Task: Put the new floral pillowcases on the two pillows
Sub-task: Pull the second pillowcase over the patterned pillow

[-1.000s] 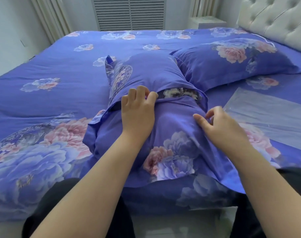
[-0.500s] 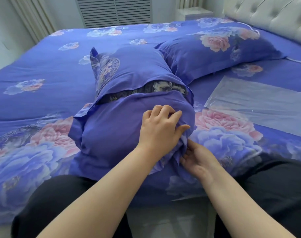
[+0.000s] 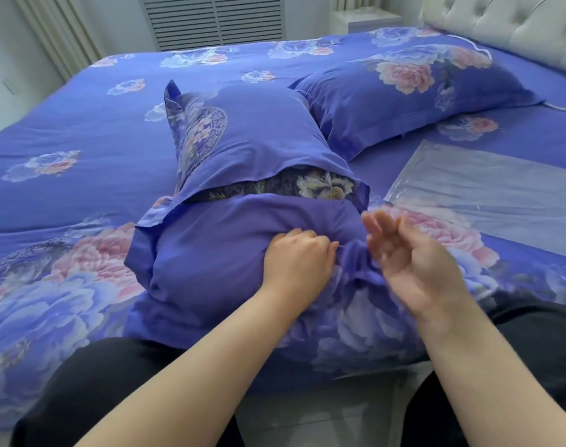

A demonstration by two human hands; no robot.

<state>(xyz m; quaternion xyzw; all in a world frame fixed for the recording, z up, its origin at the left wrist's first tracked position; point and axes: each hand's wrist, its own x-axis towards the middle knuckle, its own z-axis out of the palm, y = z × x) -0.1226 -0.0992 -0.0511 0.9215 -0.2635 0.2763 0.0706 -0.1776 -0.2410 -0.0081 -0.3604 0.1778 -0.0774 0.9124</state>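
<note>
Two pillows lie on the bed (image 3: 81, 130), which fills nearly the whole view under a blue floral cover. The far pillow (image 3: 414, 88) rests near the headboard (image 3: 517, 30) corner, fully inside its new case, so that half of the task looks done. The near pillow (image 3: 243, 221) lies close to the bed's front edge, within easy reach of the person at that edge. Its pillowcase (image 3: 256, 137) covers both ends, but a gap across the middle shows the dark patterned pillow beneath, probably an envelope flap not yet tucked over. A clear plastic bag (image 3: 488, 191) lies flat toward the bed's right edge, likely the packaging set out of the way. The left hand (image 3: 296, 261) grips a bunch of the case's fabric, seemingly to gather the slack at the near end. The right hand (image 3: 410, 262) hovers just beside it, fingers spread and holding nothing; it is blurred, so whether it brushes the cloth is unclear. Beyond the bed stand a slatted radiator cover (image 3: 217, 19), a curtain (image 3: 59, 37) and pale walls.
</note>
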